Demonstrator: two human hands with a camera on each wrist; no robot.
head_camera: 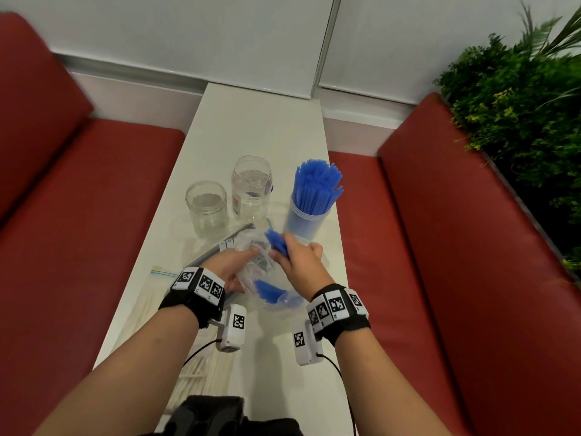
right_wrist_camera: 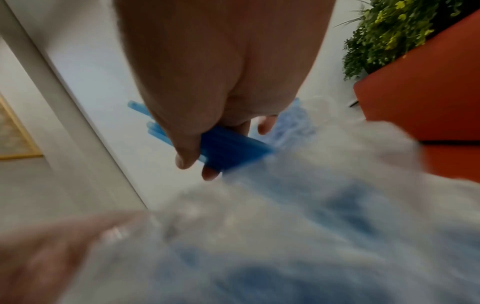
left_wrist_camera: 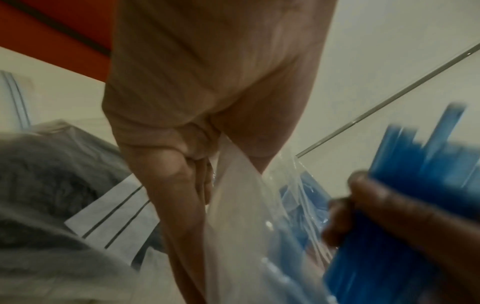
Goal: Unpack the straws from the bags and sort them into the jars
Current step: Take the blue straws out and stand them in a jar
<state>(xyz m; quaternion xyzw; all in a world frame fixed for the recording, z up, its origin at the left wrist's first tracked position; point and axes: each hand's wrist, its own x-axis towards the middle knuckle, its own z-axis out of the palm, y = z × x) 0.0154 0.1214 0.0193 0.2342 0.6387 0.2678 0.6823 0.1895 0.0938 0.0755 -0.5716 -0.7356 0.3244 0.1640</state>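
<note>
- We see three jars on the table [head_camera: 251,121]: short jar [head_camera: 206,207] left, tall jar [head_camera: 251,187] middle, straw-filled jar [head_camera: 306,212] right.
- Bag [head_camera: 264,278] lies before them.

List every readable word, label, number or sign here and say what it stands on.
No text can be read.
Middle jar: a small label with a red strip, too small to read.
Grey bag: a white label, blurred.
Wrist bands: black-and-white square marker patterns, no letters.
</note>
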